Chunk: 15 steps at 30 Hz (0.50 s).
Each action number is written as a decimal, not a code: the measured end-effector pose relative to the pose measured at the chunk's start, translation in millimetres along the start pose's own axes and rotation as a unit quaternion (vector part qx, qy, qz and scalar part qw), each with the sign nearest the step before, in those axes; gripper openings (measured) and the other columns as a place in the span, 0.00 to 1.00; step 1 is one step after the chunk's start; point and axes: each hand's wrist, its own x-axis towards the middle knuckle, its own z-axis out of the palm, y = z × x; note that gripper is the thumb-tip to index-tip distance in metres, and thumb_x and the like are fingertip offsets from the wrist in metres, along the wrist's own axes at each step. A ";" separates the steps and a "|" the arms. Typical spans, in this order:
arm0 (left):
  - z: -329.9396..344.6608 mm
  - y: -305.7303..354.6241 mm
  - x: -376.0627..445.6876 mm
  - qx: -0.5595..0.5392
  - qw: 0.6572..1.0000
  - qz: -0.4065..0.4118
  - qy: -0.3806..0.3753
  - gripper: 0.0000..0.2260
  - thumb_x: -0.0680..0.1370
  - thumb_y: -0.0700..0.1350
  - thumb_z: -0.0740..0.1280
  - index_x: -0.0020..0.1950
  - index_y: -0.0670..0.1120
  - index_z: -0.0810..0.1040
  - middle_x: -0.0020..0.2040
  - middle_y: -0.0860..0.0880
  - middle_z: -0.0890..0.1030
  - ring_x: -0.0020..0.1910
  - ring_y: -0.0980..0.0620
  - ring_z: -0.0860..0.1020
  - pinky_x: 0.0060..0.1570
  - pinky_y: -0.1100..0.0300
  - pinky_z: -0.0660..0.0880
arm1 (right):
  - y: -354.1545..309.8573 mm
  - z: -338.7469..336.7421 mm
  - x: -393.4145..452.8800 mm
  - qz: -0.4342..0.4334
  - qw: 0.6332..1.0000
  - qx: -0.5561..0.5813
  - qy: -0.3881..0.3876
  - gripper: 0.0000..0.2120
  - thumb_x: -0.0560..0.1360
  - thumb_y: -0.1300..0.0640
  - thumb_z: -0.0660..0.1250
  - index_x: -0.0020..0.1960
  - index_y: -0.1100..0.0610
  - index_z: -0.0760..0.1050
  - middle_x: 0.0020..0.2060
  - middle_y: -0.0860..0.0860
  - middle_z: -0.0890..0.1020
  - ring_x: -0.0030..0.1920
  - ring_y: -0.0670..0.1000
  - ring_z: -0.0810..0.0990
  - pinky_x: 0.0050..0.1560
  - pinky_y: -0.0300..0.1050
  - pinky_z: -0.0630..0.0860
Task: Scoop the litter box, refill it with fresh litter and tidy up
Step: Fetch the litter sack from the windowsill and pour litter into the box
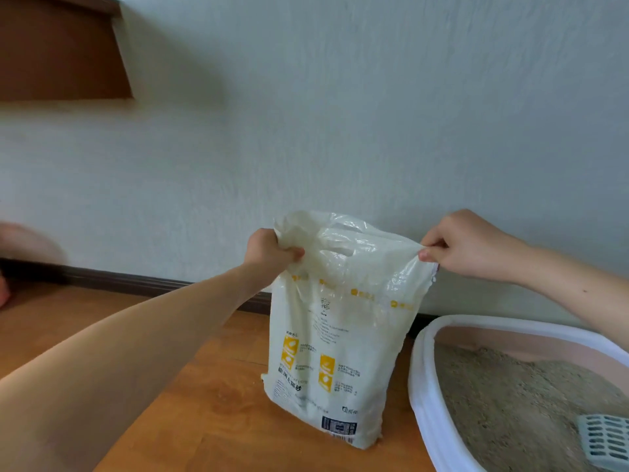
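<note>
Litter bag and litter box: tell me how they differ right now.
The litter bag stands upright on the floor, gripped at its top by the left hand and right hand; the litter box lies low, untouched. The bag is soft white printed plastic; the box is rigid, white-rimmed with pink walls. Both sit on the wooden floor.

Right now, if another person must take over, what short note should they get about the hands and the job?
Left hand grips the left top corner of the litter bag; right hand pinches the right top corner. The bag stands upright on the wooden floor, by the wall, left of the litter box. The box holds litter, and the scoop lies in it. Whether scooping is done cannot be told. Left: pour fresh litter, tidy up.
</note>
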 end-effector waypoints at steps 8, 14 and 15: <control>-48.7 -23.7 -10.5 0.028 0.996 0.010 -0.087 0.14 0.66 0.42 0.79 0.49 0.47 0.81 0.43 0.52 0.83 0.42 0.58 0.80 0.37 0.69 0.75 | -6.9 9.9 23.4 -0.016 1.000 -0.013 0.004 0.22 0.75 0.60 0.67 0.28 0.59 0.60 0.24 0.51 0.61 0.28 0.50 0.60 0.32 0.46 0.57; -76.2 -19.6 -14.3 0.079 0.961 0.043 -0.261 0.14 0.70 0.41 0.77 0.52 0.53 0.80 0.46 0.59 0.84 0.46 0.63 0.81 0.44 0.71 0.75 | -0.9 28.3 31.2 -0.009 0.998 0.053 0.016 0.19 0.76 0.60 0.67 0.29 0.62 0.66 0.24 0.53 0.67 0.28 0.49 0.64 0.32 0.46 0.60; -81.1 -15.6 -13.4 0.092 0.952 0.052 -0.289 0.15 0.71 0.41 0.75 0.54 0.52 0.79 0.49 0.59 0.84 0.48 0.62 0.81 0.48 0.70 0.76 | 1.0 31.3 30.4 -0.003 0.997 0.071 0.023 0.17 0.76 0.60 0.67 0.30 0.64 0.68 0.25 0.54 0.69 0.28 0.49 0.65 0.32 0.45 0.61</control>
